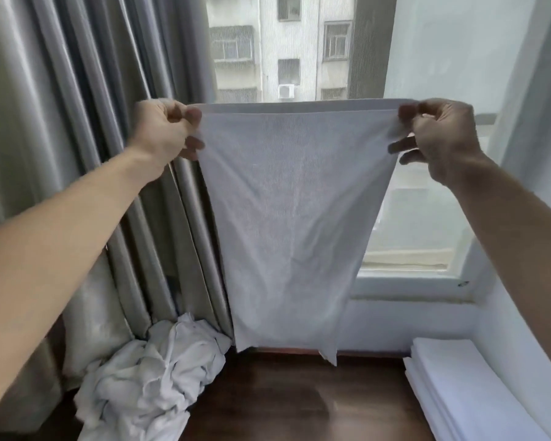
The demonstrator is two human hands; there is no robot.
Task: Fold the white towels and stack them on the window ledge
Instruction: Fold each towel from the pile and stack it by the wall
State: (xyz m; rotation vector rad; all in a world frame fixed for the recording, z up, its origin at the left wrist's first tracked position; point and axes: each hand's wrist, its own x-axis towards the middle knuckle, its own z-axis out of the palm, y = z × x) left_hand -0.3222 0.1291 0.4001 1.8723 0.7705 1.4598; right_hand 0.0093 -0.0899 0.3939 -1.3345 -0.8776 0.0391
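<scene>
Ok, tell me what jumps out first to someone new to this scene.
A white towel hangs spread before the window, its top corners pinched by the left hand and right hand. Below left lies a crumpled towel heap by the curtain; a folded stack sits at right.

White towel (293,218), grey curtain (77,106), dark brown wooden ledge (299,399).

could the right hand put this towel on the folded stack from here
Probably yes: the folded stack lies low on the right, below the right hand, nothing between. But the towel still hangs unfolded.
</scene>
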